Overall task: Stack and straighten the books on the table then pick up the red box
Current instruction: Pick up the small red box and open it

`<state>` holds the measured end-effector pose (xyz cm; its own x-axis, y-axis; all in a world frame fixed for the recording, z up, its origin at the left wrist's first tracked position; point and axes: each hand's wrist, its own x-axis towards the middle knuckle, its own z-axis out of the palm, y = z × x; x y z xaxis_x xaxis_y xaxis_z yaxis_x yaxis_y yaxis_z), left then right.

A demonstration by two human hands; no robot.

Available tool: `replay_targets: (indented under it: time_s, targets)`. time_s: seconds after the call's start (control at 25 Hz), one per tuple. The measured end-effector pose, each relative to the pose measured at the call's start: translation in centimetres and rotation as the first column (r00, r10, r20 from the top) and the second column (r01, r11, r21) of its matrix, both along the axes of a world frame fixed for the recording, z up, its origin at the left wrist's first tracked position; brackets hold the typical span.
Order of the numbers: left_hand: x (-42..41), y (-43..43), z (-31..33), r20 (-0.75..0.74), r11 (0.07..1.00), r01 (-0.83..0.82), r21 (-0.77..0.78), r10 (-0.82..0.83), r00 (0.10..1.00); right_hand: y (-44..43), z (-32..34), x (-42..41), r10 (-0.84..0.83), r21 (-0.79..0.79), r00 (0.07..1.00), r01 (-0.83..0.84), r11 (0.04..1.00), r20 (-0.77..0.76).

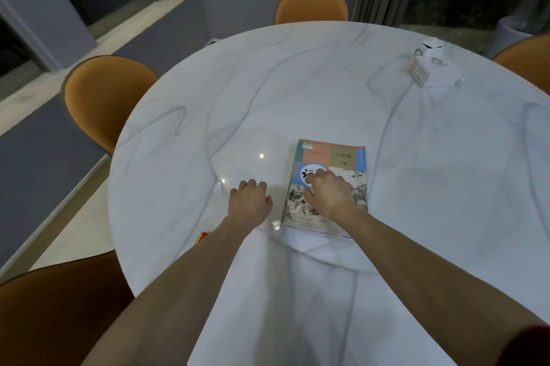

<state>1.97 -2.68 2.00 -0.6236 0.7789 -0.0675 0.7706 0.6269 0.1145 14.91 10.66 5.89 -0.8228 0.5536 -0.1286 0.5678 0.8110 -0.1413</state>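
Head view. A stack of books [327, 184] lay flat on the round white marbled bench [297, 82], its top cover printed with a blue circle and an ink painting. The right hand [329, 194] rested on that cover, fingers curled loosely and pressing down rather than clamped around anything. The left hand [249, 200] lay just beside the stack's left edge, on the bare bench, fingers bent under and holding nothing; the two hands were near each other but apart. A sliver of the red box [201, 237] showed at the near left of the bench, mostly hidden under the left forearm. A white carton [433, 69] stood far off at the right. Orange chairs [104, 97] ringed the bench.
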Motion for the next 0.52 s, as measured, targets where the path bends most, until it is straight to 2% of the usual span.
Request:
replay_targets:
  time_s: [0.32, 0.52]
  targets:
    - [-0.7, -7.9, 0.8, 0.02, 0.987, -0.157, 0.031, 0.156, 0.988, -6.5, 0.1, -3.7, 0.207, -0.055, 0.978, -0.208, 0.977, -0.014]
    - [-0.8, -12.8, 0.3, 0.088, 0.954, -0.298, 0.013, 0.296, 0.951, -10.5, -0.7, -6.3, 0.329, -0.107, 0.944, -0.327, 0.939, 0.0]
